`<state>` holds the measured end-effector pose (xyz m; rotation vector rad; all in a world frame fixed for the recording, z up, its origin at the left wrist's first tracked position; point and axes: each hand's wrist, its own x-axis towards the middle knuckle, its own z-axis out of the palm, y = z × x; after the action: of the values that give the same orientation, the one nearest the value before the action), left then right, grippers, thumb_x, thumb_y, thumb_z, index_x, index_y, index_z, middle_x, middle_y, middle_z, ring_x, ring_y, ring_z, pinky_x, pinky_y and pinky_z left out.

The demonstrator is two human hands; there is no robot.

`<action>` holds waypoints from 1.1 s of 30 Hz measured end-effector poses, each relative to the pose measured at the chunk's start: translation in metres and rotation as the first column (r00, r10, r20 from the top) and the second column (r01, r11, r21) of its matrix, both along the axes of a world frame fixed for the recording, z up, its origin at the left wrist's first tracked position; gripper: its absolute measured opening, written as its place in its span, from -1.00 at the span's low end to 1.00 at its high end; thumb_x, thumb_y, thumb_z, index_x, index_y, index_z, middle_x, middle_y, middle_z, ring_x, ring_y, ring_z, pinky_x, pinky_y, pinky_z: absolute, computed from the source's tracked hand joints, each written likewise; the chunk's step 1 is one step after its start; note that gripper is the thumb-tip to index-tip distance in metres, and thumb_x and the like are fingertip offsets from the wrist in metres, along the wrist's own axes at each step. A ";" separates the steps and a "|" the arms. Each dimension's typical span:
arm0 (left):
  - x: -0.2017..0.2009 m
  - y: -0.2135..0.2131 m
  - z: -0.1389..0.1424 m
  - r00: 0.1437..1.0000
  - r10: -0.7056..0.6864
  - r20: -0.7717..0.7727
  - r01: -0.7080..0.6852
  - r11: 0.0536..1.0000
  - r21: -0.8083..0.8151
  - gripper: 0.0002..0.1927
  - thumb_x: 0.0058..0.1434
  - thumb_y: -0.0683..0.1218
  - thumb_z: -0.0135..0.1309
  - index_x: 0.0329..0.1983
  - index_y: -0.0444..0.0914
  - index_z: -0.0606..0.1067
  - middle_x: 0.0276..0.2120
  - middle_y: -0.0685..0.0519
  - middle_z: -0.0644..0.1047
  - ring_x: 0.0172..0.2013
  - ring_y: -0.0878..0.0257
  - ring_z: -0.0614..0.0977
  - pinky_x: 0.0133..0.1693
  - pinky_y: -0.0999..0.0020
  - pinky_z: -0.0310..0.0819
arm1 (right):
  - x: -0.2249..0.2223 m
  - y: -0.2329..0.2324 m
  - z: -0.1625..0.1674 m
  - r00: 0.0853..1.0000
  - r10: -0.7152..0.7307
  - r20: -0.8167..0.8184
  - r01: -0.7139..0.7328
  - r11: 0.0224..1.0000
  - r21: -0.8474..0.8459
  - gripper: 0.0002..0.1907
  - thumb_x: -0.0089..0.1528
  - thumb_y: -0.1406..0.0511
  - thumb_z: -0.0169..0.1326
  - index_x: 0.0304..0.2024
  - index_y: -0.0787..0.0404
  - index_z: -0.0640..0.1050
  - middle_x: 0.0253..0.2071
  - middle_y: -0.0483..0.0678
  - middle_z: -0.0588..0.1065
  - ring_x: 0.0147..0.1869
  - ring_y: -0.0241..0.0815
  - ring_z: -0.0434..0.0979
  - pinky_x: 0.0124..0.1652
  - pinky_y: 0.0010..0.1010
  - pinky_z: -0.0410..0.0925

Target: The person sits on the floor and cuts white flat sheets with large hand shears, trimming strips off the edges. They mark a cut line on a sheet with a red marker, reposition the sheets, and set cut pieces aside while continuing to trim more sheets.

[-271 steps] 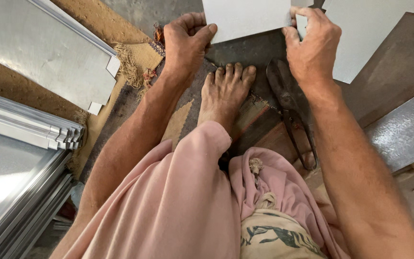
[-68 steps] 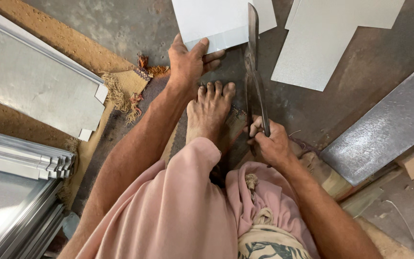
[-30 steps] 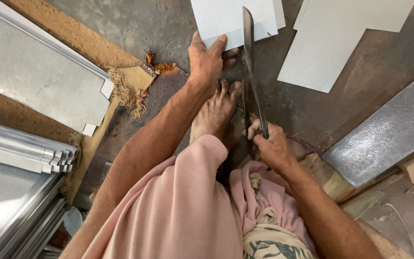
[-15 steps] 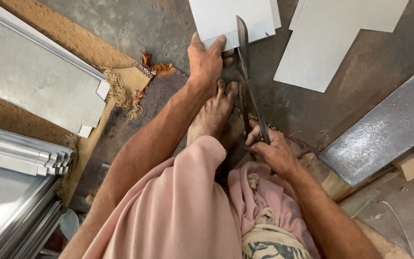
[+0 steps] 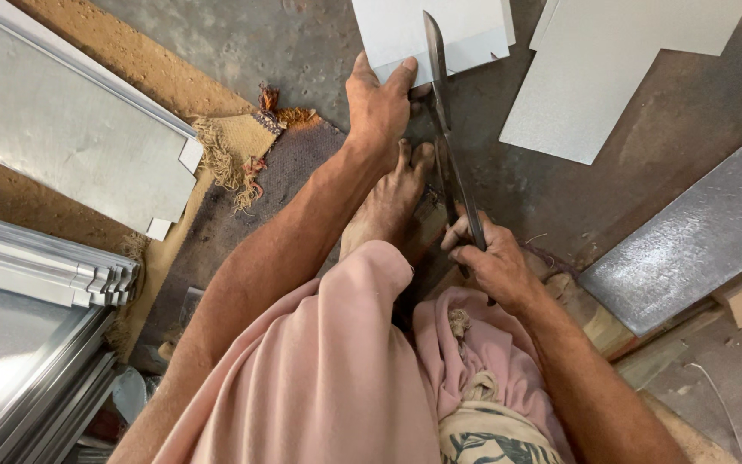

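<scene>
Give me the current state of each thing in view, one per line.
Left hand: pressing flat on the sheet's near edge.
Right hand: gripping the shears' handle.
Metal shears: upper blade raised over the sheet.
White metal sheet: flat on floor, held down.
Second sheet: lying loose, untouched.
Bare foot: planted beside the shears.

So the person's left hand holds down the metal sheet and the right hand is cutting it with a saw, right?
Not a saw. The head view shows the right hand working long metal shears into the metal sheet. The left hand does hold the sheet down.
</scene>
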<state>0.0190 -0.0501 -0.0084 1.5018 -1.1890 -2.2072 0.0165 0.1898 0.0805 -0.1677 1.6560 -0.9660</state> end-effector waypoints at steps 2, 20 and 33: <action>0.000 0.000 0.001 1.000 0.009 -0.015 -0.009 1.000 0.005 -0.60 0.31 -0.19 0.05 0.18 -0.38 0.31 -0.20 -0.10 0.62 -0.37 0.29 0.67 -0.42 0.41 0.58 | 0.000 -0.001 0.001 1.000 0.011 -0.010 -0.010 0.998 0.060 -0.88 0.07 0.44 0.03 -0.34 0.27 0.54 -0.18 -0.11 0.44 -0.31 -0.28 0.40 -0.31 -0.41 0.34; 0.004 -0.009 0.013 1.000 -0.003 -0.012 0.005 0.989 0.148 -0.52 0.28 -0.02 0.05 0.19 -0.31 0.28 -0.16 -0.04 0.57 -0.33 0.27 0.65 -0.39 0.36 0.62 | 0.005 -0.006 -0.010 0.955 0.092 -0.281 -0.078 0.995 0.060 -0.90 0.07 0.47 -0.10 -0.41 0.30 0.46 -0.33 0.00 0.57 -0.23 -0.13 0.55 -0.14 -0.29 0.40; 0.047 -0.037 0.015 0.983 -0.182 0.024 0.182 0.983 0.010 -0.79 0.25 -0.20 0.19 -0.11 -0.41 0.54 -0.34 -0.03 0.64 -0.42 0.30 0.69 -0.41 0.41 0.68 | 0.004 -0.009 -0.009 0.985 0.061 -0.163 -0.046 0.995 0.092 -0.91 0.09 0.48 -0.11 -0.44 0.31 0.44 -0.31 -0.03 0.48 -0.41 -0.22 0.49 -0.35 -0.34 0.41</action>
<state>0.0665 -0.0874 0.0062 1.4812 -1.3777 -2.3156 0.0205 0.1811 0.0717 -0.2373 1.8335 -0.8558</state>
